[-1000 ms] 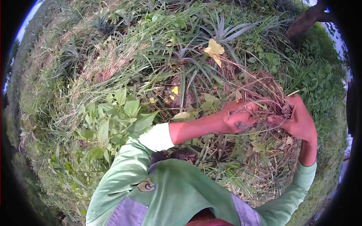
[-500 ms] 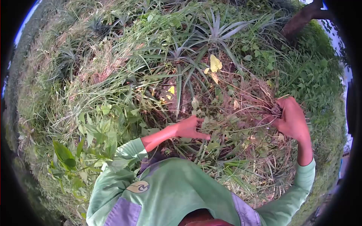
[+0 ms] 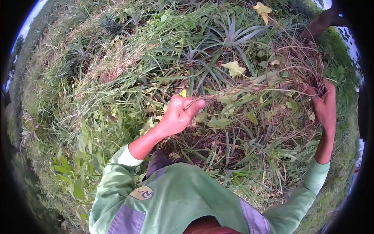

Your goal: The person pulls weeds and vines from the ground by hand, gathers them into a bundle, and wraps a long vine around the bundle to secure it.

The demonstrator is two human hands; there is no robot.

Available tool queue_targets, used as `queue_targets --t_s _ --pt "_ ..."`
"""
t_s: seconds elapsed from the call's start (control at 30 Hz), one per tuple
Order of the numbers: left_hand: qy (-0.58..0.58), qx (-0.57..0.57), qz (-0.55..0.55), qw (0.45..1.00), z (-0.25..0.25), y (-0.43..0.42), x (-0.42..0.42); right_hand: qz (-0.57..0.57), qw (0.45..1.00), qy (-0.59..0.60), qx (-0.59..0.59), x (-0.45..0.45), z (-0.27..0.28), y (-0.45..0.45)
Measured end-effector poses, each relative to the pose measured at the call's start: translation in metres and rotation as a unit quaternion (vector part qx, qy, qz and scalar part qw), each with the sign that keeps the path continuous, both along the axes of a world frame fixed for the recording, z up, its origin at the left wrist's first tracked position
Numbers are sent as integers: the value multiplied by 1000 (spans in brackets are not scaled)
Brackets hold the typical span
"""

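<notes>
My left hand (image 3: 180,116) is closed round thin vine stems at the middle of the view, thumb pressed over them. From it the leafy vines (image 3: 249,87) stretch across to the right. My right hand (image 3: 324,102) grips a tangled bundle of dry brown vines (image 3: 300,58), which rises above the fist and spreads to the left. A pale yellow-green leaf (image 3: 234,69) hangs on the stretched strands. Another yellowed leaf (image 3: 262,8) sticks up at the far end of the bundle. The right fingers are partly hidden by the stems.
Spiky grey-green pineapple-like plants (image 3: 230,34) grow ahead, among long grass (image 3: 128,66). Broad-leaved weeds (image 3: 78,167) stand at the left. A dark tree trunk (image 3: 320,24) leans at the upper right. Low spiky leaves (image 3: 233,150) and dry straw lie before my body.
My left hand has gone from open, with fingers spread, to closed on vine stems, and has risen slightly leftward. My right hand has moved right and up, lifting the vine bundle off the ground.
</notes>
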State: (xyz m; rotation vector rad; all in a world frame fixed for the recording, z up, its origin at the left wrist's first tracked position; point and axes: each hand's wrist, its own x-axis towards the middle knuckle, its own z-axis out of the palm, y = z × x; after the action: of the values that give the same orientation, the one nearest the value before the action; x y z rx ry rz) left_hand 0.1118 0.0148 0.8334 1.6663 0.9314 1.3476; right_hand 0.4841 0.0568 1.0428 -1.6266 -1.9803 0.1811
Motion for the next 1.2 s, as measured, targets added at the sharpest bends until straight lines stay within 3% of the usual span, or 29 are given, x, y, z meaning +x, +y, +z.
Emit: queue_targets --t_s 0.07,0.17,0.2,0.3,0.37,0.43,0.5,0.57,0.63,0.67,0.7,0.77,0.83,0.87,0.9,0.97,1.03,1.1,1.17,1.2 --pt "-7 88 20 996 57 5 9 -40 998 45 27 -6 40 -4" --pt "-148 87 12 985 137 27 26 60 971 15 229 6 105 8" --pt "-150 68 -31 986 154 40 25 91 950 2 299 10 127 9" --pt "-129 179 -13 975 191 79 38 158 834 -106 517 7 185 16" --pt "-47 135 -48 989 208 88 43 154 850 -79 497 -9 203 -2" --pt "-56 122 -59 989 205 87 47 142 809 -116 558 -29 212 7" --pt "16 177 8 984 187 80 52 60 810 -272 517 -23 233 13" --pt "15 212 -9 977 162 78 49 36 698 -327 636 -32 221 37" --pt "-35 136 -57 988 139 63 40 18 819 -208 534 -46 203 25" --pt "-36 135 -55 989 127 57 33 57 814 -180 549 -45 195 32" --pt "-11 85 -64 994 115 52 25 27 777 -216 590 -36 187 47" --pt "15 35 -75 996 91 48 16 42 822 -188 536 -17 178 59" --pt "-12 -43 -65 997 68 45 12 -212 835 -263 434 77 167 119" --pt "-13 -42 -68 997 63 41 13 -206 886 -129 395 47 147 103" --pt "-48 -67 -80 993 59 37 15 -86 880 -47 465 7 120 86" --pt "-82 -92 -95 988 53 36 19 -63 891 203 401 -13 82 91" --pt "-127 -90 -98 983 48 38 22 -28 842 445 303 -26 45 95" --pt "-108 -85 -86 987 42 40 24 53 767 561 306 -43 5 102" --pt "-95 -104 -87 986 35 41 25 41 730 634 252 -48 -29 115" --pt "-93 -104 -88 986 32 40 27 69 679 693 234 -49 -46 130"
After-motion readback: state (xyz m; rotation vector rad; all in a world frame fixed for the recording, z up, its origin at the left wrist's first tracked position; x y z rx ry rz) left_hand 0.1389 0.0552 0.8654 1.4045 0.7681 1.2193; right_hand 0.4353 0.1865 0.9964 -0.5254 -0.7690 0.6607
